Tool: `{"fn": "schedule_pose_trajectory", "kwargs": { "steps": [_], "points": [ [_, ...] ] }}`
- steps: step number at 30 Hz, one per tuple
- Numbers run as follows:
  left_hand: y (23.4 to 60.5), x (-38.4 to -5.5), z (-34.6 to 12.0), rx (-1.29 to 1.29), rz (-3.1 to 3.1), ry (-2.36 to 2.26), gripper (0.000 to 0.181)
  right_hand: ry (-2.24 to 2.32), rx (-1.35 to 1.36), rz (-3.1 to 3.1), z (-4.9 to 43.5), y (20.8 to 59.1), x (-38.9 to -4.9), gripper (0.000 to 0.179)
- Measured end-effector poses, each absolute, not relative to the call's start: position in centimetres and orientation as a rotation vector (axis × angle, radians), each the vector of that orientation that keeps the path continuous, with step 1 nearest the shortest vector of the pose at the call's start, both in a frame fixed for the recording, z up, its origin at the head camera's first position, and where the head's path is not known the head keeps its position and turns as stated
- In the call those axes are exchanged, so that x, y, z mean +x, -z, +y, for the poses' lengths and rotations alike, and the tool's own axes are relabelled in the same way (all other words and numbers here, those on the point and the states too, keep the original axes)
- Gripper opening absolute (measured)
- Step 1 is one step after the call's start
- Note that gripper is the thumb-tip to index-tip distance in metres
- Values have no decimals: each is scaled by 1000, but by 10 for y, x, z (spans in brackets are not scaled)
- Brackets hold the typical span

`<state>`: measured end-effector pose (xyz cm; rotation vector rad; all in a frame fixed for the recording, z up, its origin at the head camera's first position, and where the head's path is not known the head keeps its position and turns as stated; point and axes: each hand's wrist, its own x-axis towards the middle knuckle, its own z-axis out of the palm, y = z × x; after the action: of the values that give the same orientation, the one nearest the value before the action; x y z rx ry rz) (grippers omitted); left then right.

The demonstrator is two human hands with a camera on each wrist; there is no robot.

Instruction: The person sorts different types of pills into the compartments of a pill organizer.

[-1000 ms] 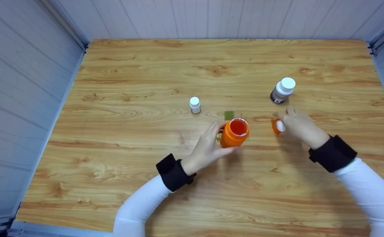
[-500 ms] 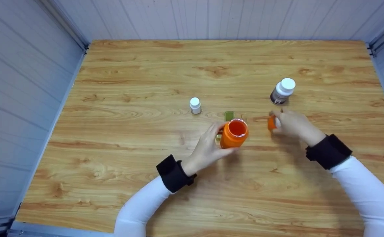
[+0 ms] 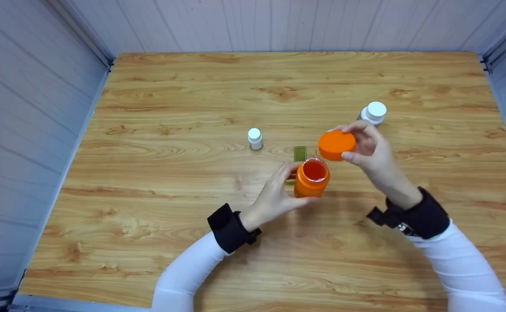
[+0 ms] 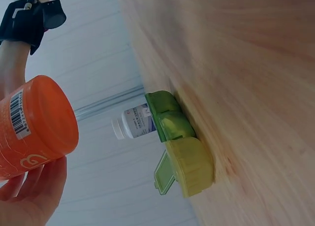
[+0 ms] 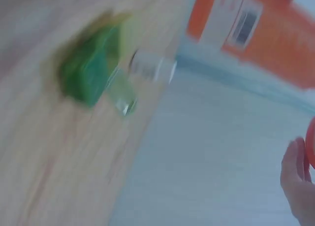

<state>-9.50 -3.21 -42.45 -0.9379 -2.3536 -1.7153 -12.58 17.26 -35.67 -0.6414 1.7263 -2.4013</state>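
My left hand [image 3: 274, 195] grips an open orange bottle [image 3: 311, 187], its mouth facing up and its foil-edged rim bare. In the left wrist view the bottle's underside shows, raised off the table. My right hand [image 3: 376, 151] pinches an orange screw lid [image 3: 337, 145] between thumb and fingers, just above and to the right of the bottle mouth. A small green and yellow pill box [image 4: 189, 162] with one flap raised stands on the table beneath, mostly hidden by the bottle in the head view; its green flap [image 3: 300, 153] shows behind it.
On the wooden table [image 3: 170, 173] a small white bottle [image 3: 255, 139] stands left of the pill box. Behind my right hand is a larger white bottle [image 3: 373, 113], partly covered. Pale panel walls [image 3: 253, 26] enclose the back and sides.
My right hand has picked up the orange lid from the table, turned it top side up and brought it left, close to the bottle. The left hand has barely moved.
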Motion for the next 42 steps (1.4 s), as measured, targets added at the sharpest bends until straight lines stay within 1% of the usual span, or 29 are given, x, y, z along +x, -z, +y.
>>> {"fn": "schedule_pose_trajectory", "kwargs": {
  "steps": [8, 13, 20, 26, 31, 38, 40, 42],
  "points": [
    [417, -93, -32, -978, -2361, 1754, 65, 2363, -747, 1583, 160, 367, -110, 34],
    [414, -92, -32, -1002, -2363, 1743, 61, 2303, -866, 1572, 162, 369, -109, 37],
    [414, -92, -34, -1041, -2312, 1726, 58, 2218, -944, 1650, 165, 370, -110, 39],
    [415, -91, -33, -998, -2295, 1611, 60, 2230, -999, 1818, 163, 371, -108, 44],
    [416, -91, -28, -914, -2267, 1539, 57, 2342, -897, 1994, 153, 372, -100, 46],
    [415, -90, -20, -814, -2278, 1378, 57, 2520, -622, 2252, 131, 379, -79, 50],
    [416, -90, -18, -811, -2280, 1364, 57, 2526, -579, 2268, 128, 380, -77, 55],
    [416, -91, -18, -838, -2274, 1406, 56, 2492, -583, 2245, 129, 379, -76, 63]
  ]
}}
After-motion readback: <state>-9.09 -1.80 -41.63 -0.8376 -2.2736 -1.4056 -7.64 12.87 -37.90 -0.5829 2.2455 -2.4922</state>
